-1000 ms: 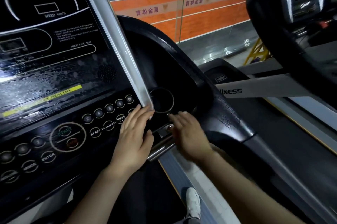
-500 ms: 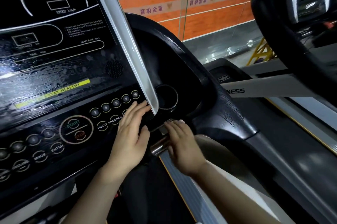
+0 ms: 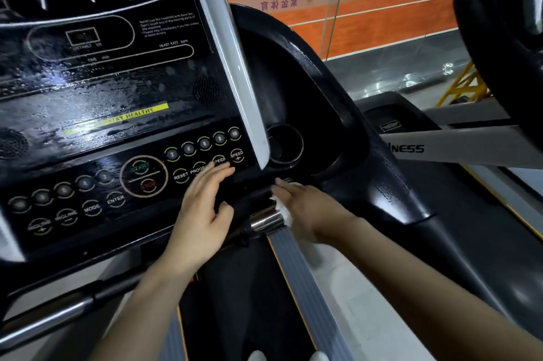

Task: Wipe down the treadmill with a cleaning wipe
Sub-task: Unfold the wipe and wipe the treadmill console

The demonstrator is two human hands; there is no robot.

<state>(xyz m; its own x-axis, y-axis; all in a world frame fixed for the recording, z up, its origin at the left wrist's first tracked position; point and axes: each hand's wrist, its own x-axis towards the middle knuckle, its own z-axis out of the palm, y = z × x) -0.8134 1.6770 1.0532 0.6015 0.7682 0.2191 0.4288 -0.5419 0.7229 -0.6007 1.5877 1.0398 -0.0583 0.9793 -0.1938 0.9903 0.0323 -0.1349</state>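
Observation:
The treadmill's black console (image 3: 97, 90) fills the left of the view, its display streaked with wet patches above rows of round buttons. My left hand (image 3: 202, 207) lies flat with straight fingers on the button panel near the RESET and SPEED keys. My right hand (image 3: 305, 207) presses a white cleaning wipe (image 3: 282, 210) onto the chrome handlebar grip (image 3: 264, 221) below the console's lower right edge. Most of the wipe is hidden under my palm.
A round cup holder (image 3: 283, 144) sits in the black side tray right of the grey console trim (image 3: 235, 66). The grey side rail (image 3: 296, 272) and dark belt run below. Another treadmill (image 3: 458, 146) stands to the right, before a glass wall.
My right hand has slid down from the tray edge onto the chrome grip, and the wipe now shows beneath it. My left hand stayed on the buttons while the view shifted right.

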